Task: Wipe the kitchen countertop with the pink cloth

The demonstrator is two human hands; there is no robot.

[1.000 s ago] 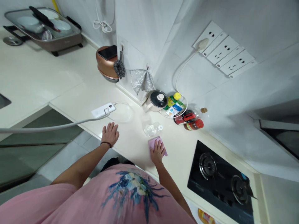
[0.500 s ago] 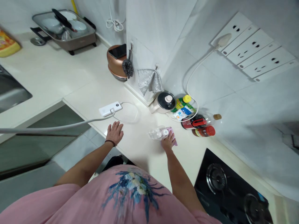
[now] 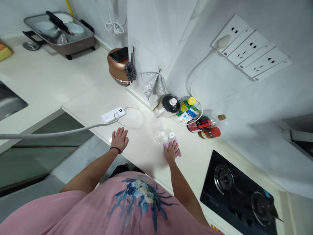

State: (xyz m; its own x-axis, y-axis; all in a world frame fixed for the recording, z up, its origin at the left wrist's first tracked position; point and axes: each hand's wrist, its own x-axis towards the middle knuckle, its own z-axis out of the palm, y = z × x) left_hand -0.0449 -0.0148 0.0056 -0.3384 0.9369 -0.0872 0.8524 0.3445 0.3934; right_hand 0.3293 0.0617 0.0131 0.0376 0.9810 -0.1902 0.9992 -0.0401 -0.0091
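My right hand (image 3: 171, 151) lies flat, fingers spread, pressing a pink cloth (image 3: 176, 146) onto the cream countertop (image 3: 144, 153). Right beside its fingertips lies a clear plastic bottle (image 3: 163, 136) on its side. My left hand (image 3: 119, 139) rests palm down with fingers apart on the counter near its front edge, holding nothing; a dark band circles the wrist. A white power strip (image 3: 113, 114) with a grey cable lies just beyond the left hand.
Against the wall stand a small pot with a glass lid (image 3: 168, 105), a yellow-capped bottle (image 3: 187, 106) and red-capped sauce bottles (image 3: 207, 131). A black gas hob (image 3: 241, 192) is at the right. A copper pot (image 3: 117, 67), a hanging scrubber and a grill pan (image 3: 61, 32) sit further left.
My right hand with the pink cloth slid toward the wall beside the clear bottle, then came back slightly toward me. The left hand has stayed in place.
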